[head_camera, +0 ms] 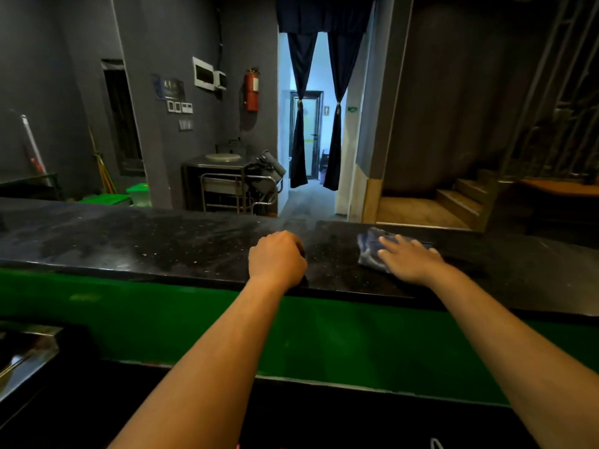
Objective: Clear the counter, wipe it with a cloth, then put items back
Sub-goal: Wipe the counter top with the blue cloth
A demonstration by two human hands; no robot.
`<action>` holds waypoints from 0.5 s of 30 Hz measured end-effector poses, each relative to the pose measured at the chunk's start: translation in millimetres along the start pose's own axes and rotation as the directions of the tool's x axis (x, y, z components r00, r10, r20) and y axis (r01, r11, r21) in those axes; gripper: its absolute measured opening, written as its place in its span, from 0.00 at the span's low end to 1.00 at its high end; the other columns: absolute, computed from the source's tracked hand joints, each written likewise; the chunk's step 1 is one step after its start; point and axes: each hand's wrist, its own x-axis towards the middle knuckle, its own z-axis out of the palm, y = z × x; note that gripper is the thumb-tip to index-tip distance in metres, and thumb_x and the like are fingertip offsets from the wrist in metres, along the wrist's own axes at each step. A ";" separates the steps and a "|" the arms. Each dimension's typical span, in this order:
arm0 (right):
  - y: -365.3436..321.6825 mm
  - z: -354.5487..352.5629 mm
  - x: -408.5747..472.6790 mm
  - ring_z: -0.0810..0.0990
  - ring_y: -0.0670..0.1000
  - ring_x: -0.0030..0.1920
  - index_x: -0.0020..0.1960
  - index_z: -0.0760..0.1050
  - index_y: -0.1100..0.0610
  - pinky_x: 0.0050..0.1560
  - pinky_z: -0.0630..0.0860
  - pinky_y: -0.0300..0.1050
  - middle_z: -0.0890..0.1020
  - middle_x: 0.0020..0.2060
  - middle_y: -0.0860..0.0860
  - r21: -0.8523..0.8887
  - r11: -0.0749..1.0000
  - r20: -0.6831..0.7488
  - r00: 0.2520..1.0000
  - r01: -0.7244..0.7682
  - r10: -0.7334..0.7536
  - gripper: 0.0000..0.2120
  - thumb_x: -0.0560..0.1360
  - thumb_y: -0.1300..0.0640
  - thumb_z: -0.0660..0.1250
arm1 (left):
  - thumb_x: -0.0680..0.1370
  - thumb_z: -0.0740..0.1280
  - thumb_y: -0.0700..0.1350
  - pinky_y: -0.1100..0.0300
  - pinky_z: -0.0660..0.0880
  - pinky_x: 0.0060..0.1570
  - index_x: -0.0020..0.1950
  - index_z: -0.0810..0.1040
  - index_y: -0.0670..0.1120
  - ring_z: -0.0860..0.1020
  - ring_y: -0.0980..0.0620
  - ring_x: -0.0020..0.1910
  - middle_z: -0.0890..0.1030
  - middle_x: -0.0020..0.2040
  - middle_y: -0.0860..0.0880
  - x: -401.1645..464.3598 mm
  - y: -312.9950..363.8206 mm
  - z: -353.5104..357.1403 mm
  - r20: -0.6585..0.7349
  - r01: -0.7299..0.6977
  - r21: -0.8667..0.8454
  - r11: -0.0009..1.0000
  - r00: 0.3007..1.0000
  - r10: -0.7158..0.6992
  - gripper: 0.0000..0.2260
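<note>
A long black speckled counter (146, 241) runs across the view above a green front panel. My right hand (410, 259) lies flat, fingers spread, pressing a crumpled blue cloth (369, 249) onto the counter top at the right. My left hand (277, 259) rests on the counter's near edge at the middle, fingers curled into a fist; whether anything is inside it cannot be seen. Wet streaks show on the counter surface to the left.
A metal sink edge (29, 348) sits at the lower left below the counter. Beyond the counter stand a steel trolley (240, 189), green bins (129, 196), a curtained doorway (319, 124) and wooden steps (453, 199) at the right.
</note>
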 end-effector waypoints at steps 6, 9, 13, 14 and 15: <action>-24.5 10.4 -39.5 0.48 0.48 0.79 0.78 0.52 0.36 0.78 0.47 0.58 0.51 0.80 0.41 0.151 0.884 -0.016 0.895 0.443 -0.446 0.27 0.80 0.34 0.48 | 0.76 0.63 0.44 0.46 0.76 0.56 0.56 0.84 0.55 0.77 0.41 0.55 0.82 0.56 0.47 7.9 6.5 17.0 -0.072 0.059 0.034 0.998 0.996 -0.056 0.14; -8.1 -0.2 27.5 0.48 0.55 0.80 0.79 0.52 0.39 0.76 0.49 0.65 0.50 0.81 0.46 0.076 0.965 0.013 0.967 0.252 -0.253 0.38 0.71 0.30 0.38 | 0.76 0.61 0.44 0.47 0.76 0.53 0.57 0.83 0.54 0.77 0.42 0.55 0.82 0.56 0.46 7.4 6.9 20.0 -0.111 0.052 0.070 0.996 0.993 -0.044 0.15; -74.3 -5.5 51.1 0.47 0.59 0.80 0.81 0.48 0.42 0.76 0.46 0.65 0.47 0.81 0.49 0.030 0.963 0.019 0.963 0.268 -0.269 0.27 0.83 0.40 0.44 | 0.78 0.59 0.44 0.45 0.75 0.57 0.66 0.78 0.52 0.75 0.41 0.60 0.78 0.63 0.45 14.9 6.1 20.7 -0.033 0.019 0.133 0.991 0.999 -0.015 0.18; -91.7 -5.9 47.7 0.47 0.58 0.80 0.80 0.47 0.42 0.77 0.45 0.64 0.47 0.81 0.48 0.044 0.938 0.030 0.938 0.343 -0.345 0.26 0.84 0.41 0.44 | 0.77 0.59 0.44 0.46 0.75 0.56 0.67 0.77 0.51 0.75 0.40 0.60 0.77 0.63 0.44 16.4 6.1 21.6 -0.026 0.016 0.142 0.990 1.000 -0.012 0.18; -101.3 -7.3 48.0 0.46 0.57 0.80 0.80 0.47 0.42 0.77 0.44 0.63 0.47 0.81 0.48 0.062 0.917 0.044 0.917 0.394 -0.397 0.25 0.84 0.42 0.45 | 0.77 0.59 0.44 0.48 0.74 0.53 0.65 0.77 0.49 0.76 0.41 0.59 0.78 0.62 0.44 17.5 6.3 21.9 -0.033 0.020 0.142 0.990 0.999 -0.015 0.18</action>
